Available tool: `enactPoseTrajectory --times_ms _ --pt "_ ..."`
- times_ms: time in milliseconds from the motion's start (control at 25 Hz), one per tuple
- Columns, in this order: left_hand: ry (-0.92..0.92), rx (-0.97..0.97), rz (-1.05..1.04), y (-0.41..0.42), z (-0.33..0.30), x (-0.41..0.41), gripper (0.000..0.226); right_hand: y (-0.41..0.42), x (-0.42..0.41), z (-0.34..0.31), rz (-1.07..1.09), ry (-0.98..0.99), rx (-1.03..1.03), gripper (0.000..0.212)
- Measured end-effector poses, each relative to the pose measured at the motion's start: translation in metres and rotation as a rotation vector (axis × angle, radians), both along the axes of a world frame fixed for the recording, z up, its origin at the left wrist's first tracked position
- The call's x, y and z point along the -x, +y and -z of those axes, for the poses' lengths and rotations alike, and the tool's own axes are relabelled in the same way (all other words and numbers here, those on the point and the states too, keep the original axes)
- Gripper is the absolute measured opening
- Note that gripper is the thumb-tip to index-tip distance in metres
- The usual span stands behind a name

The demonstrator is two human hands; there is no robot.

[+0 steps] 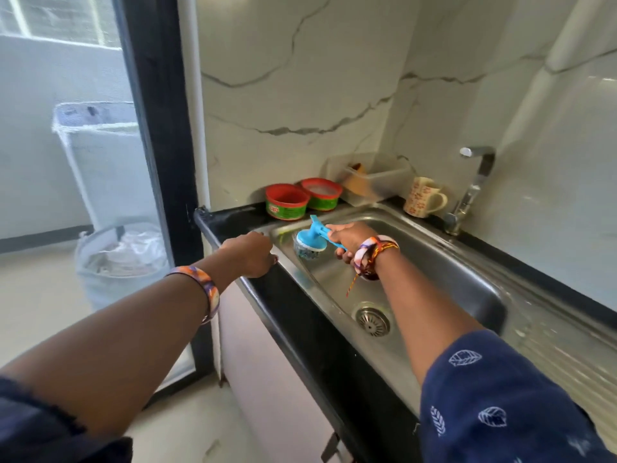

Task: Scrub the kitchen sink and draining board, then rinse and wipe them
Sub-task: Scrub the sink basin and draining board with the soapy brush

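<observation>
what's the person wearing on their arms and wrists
The left wrist has one wide orange-and-purple patterned bangle. The right wrist has a similar patterned bangle plus a red-and-yellow thread with a loose end. The right sleeve is navy with white leaf prints.

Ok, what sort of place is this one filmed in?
A home kitchen, most likely: a steel sink with a tap set in a black counter, and a mug by the marble-patterned wall.

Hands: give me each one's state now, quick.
Left hand: holds nothing, fingers curled over the sink edge.
Right hand: closed on the blue scrubber.
</observation>
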State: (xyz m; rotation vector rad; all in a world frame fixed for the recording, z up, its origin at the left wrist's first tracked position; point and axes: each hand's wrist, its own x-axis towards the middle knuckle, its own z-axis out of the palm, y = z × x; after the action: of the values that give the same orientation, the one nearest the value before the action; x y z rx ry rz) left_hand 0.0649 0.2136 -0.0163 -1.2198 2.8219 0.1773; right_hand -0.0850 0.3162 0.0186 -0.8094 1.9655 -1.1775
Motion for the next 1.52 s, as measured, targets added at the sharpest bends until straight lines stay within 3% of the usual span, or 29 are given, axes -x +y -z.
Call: enactPoseTrajectory --times_ms 280,480,600,720,840,1080,1280,1400,1520 --pt "0.021 0.036 0.03 -0.062 -0.017 0.042 0.06 -0.062 0.048 -0.022 0.02 -0.005 0.149 0.044" --pt "0.109 0.063 0.174 -0.123 -0.017 0.099 0.056 -0.133 0.1 -0.019 0.135 0.007 0.203 0.031" --pt "0.103 0.105 0.282 -0.146 -0.012 0.131 0.043 -0.18 0.125 -0.002 0.204 0.125 0.126 0.03" --pt "0.08 0.064 0.404 -0.164 -0.004 0.157 0.062 -0.206 0.143 0.02 0.204 0.303 0.008 0.031" --pt "0.067 0.057 0.4 -0.175 0.008 0.168 0.071 -0.208 0.152 0.038 0.2 0.424 -0.027 0.036" --pt "0.098 0.183 0.384 -0.187 0.008 0.178 0.067 -0.217 0.158 0.052 0.237 0.226 0.06 0.035" --pt "0.126 0.165 0.403 -0.194 0.014 0.181 0.065 -0.208 0.166 0.04 0.249 0.294 -0.011 0.031" --pt "0.111 0.193 0.382 -0.194 0.016 0.182 0.054 -0.22 0.161 0.043 0.22 0.256 0.042 0.04" --pt "0.137 0.158 0.356 -0.189 0.009 0.174 0.05 -0.215 0.153 0.037 0.253 0.181 0.115 0.031"
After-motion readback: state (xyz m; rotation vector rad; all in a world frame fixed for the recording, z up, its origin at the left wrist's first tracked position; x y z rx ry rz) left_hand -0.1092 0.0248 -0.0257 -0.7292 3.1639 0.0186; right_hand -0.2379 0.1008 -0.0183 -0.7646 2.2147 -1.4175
